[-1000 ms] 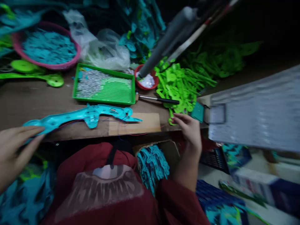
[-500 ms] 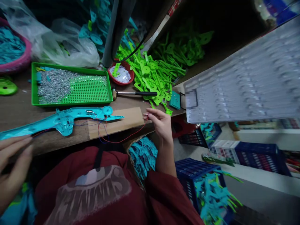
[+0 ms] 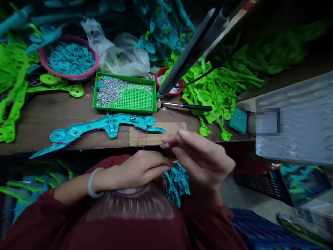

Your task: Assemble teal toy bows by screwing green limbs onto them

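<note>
My right hand (image 3: 206,158) is closed in a pinch on a thin red wire (image 3: 171,150), with a small pale piece at its fingertips. My left hand (image 3: 144,168) has its fingers pressed together, their tips close below the right hand's; what is between them is hidden. Beyond both hands a long turquoise plastic toy-gun-like half shell (image 3: 111,125) lies open side up on the bench. Red and blue wires come off it, looping over the bench edge. A small metal part sits in the shell. A flat piece of cardboard (image 3: 173,127) lies partly under its right tip.
A green tray (image 3: 125,109) of screws stands behind the shell, with a hammer (image 3: 186,106) to its right. Around them are a pink basin (image 3: 69,76) of turquoise parts, a red bowl (image 3: 179,91), piled green parts (image 3: 208,83) and a slanting grey pole (image 3: 187,52).
My left hand has come from the far left to beside the right hand, its fingers closing together. The right hand has come nearer, still pinching wire. The view has swung left.
</note>
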### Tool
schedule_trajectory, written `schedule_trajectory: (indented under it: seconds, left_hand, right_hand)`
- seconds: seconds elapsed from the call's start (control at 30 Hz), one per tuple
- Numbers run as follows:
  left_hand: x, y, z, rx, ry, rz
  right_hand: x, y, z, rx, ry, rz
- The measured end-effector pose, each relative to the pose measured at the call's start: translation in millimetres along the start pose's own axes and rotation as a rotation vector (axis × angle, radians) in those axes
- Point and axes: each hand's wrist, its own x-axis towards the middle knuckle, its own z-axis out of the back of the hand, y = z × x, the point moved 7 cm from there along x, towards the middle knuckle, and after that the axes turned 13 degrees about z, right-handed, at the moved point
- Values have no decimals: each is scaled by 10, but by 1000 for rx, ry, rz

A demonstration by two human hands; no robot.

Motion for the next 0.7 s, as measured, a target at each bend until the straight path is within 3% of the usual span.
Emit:
schedule_trajectory:
  seconds: [0.07,0.13,0.23,0.3,0.43,0.5,0.6,0.7]
  left_hand:
    - [-34,43,288,-104,-163,70]
    - [-172,219,680,-269,-444,176]
    - [-403,540,1091,-552,-769,250]
    - [-437,693,1173,-693,-805,253]
    - [-428,806,1164,-746,-793,257]
    - [-452,782,1173,-616,-805,263]
    - [-480,724,1200,-336,-778,294]
    - [-509,702,1228,-168,-759,302]
  right_hand:
    - [75,-66,6,-18,-80,55]
    - [18,-267,31,-141,-97,-24]
    - [-285,-700,-188,-294,142,-270]
    - [-532,-930,-414,-283,264,-388]
    - [-745,-1088,-592,-165,186,-448]
    - [-727,-1067,-494,-147,131,-434]
    - [-658,-1053,-166,-182,-29,-472]
    - [-565,-1024,126,-61,-346,-484]
